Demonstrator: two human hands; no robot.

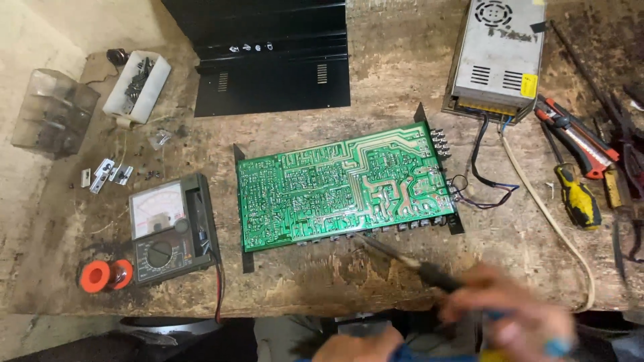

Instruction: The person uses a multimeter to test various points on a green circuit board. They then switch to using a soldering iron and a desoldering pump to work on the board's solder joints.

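We grip a soldering iron (402, 255) in our blurred right hand (510, 312), fingers wrapped around its handle, tip at the lower edge of the green circuit board (342, 184) at frame centre, no joint visibly reworked, while our left hand (359, 347), low in frame, is too cropped to tell its pose.

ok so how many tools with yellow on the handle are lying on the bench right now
2. A yellow and black screwdriver lies right of the green circuit board; a smaller yellow-handled tool lies just beyond it, beside the red utility knife. More may be hidden past the frame's right edge.
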